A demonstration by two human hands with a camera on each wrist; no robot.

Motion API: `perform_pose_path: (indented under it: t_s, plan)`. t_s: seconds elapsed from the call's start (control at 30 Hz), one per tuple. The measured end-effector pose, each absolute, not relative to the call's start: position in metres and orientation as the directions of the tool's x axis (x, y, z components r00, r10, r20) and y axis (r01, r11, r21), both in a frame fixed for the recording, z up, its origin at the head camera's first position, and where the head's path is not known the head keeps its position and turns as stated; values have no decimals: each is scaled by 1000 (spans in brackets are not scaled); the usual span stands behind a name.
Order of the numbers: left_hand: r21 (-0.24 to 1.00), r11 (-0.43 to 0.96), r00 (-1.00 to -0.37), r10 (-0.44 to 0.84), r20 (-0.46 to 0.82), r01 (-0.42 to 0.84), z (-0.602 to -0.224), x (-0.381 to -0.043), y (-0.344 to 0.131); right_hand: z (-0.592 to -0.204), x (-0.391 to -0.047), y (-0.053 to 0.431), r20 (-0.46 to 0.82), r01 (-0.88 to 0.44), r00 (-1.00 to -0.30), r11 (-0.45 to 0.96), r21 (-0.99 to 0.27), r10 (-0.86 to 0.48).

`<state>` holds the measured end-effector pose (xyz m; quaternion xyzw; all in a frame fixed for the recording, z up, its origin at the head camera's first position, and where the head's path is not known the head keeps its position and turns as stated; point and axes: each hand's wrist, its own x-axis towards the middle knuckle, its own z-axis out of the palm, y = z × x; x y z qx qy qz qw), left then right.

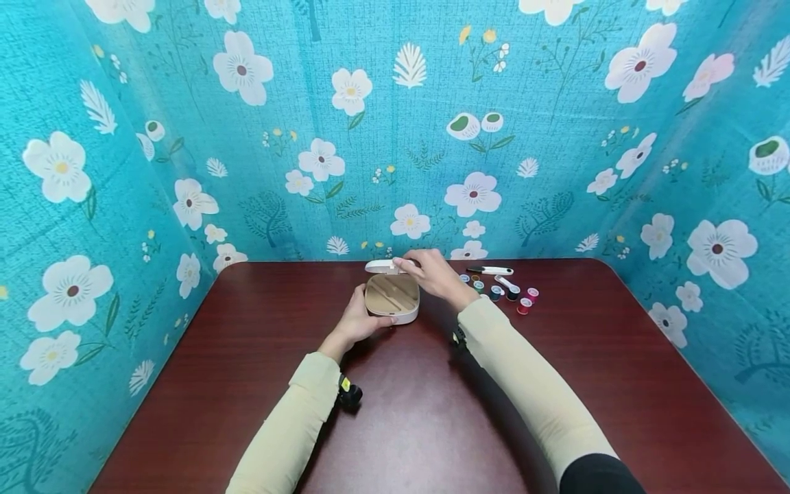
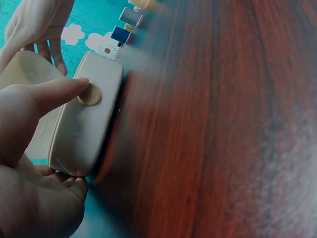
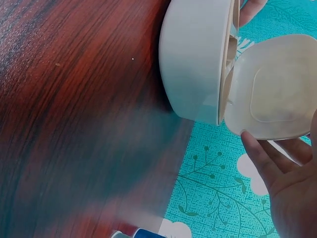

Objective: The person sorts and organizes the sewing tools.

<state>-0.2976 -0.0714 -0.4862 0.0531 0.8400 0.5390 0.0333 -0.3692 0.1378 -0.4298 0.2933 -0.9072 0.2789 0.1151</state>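
Observation:
A small off-white box [image 1: 406, 318] with a tan, divided inside stands on the table, in front of me in the head view. My left hand [image 1: 358, 321] grips it from the left. In the left wrist view its thumb presses beside a round tan clasp [image 2: 89, 95] on the front wall. My right hand [image 1: 433, 273] holds the raised lid [image 1: 380, 267] by its edge, above the back of the box. The right wrist view shows the lid's smooth inner face [image 3: 285, 84] close to the box rim; whether they are joined, I cannot tell.
Right of the box lie several thread spools, among them a red spool [image 1: 524, 307], a pink spool [image 1: 533, 293] and a dark one [image 1: 513, 293]. A white-handled tool [image 1: 496, 270] lies behind them. A floral curtain [image 1: 345, 171] hangs along the back edge of the dark red table [image 1: 265, 322].

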Motion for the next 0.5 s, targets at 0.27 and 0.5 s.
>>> perform_pose_path:
  t_s: [0.27, 0.5]
  plan:
    - [897, 440, -993, 115, -12, 40, -486, -295, -71, -430, -368, 143, 364, -583, -812, 649, -488, -456]
    - [894, 445, -993, 118, -7, 46, -484, -295, -72, -432, -373, 147, 367, -586, -811, 629, -511, -456]
